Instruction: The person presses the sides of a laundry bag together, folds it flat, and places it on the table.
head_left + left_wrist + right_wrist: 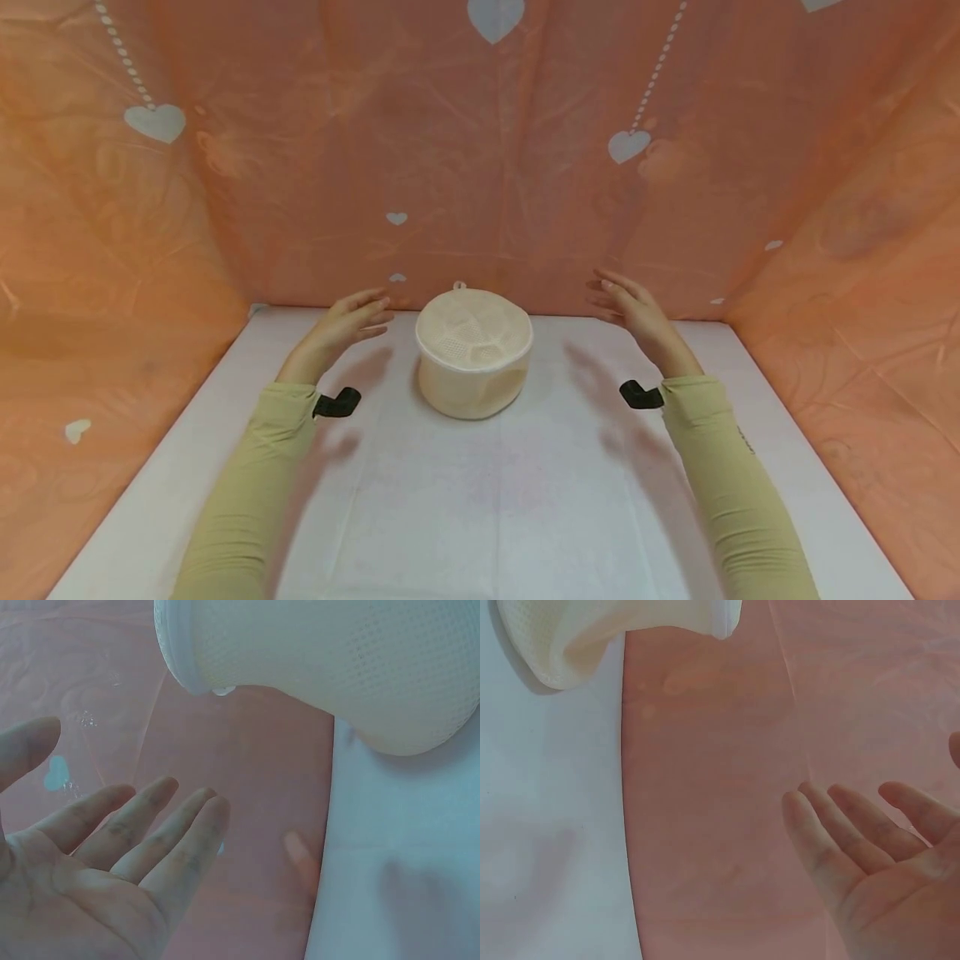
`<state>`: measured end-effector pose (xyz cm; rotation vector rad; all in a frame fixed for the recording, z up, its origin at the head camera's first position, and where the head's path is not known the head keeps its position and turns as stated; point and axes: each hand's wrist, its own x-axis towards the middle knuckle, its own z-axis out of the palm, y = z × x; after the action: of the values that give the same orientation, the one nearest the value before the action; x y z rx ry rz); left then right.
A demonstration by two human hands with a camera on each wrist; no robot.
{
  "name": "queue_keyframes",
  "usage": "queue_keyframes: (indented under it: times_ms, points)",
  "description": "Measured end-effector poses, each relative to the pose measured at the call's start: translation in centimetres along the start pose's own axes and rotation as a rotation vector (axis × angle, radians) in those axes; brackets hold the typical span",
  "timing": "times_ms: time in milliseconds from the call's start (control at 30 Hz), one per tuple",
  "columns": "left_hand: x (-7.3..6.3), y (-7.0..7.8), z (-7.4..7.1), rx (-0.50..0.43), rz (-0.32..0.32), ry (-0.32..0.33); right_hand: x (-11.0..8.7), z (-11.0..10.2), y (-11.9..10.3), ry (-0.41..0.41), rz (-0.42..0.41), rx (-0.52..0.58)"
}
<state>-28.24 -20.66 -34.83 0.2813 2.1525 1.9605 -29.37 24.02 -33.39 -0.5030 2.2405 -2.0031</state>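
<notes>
A cream, drum-shaped mesh laundry bag [474, 354] stands on the white table, its round top edged with a pale rim and a small loop at the back. One side of its soft wall is dented inward, as the right wrist view of the bag [585, 634] shows. To its left hovers my left hand [352, 321], fingers relaxed and palm toward the bag, touching nothing. On the other side my right hand [633, 312] is held up in much the same way, apart from the bag. Both palms are bare in the wrist views.
Orange-pink sheeting with white hearts [495, 17] hangs behind and on both sides of the white table [480, 508]. A black wrist-worn device [339, 402] juts from the left cuff, and another black device [640, 395] from the right.
</notes>
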Motion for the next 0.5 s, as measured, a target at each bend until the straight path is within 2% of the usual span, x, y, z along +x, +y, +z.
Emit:
queue_keyframes:
  times_ms: [300,500]
  points:
    - [-0.4,-0.4,0.3,-0.034,0.018,-0.016,0.2,0.5,0.8,-0.011,0.034,0.040]
    - [-0.4,-0.8,0.6,-0.052,-0.007,-0.013,0.2,1.2,1.5,-0.030,0.047,0.055]
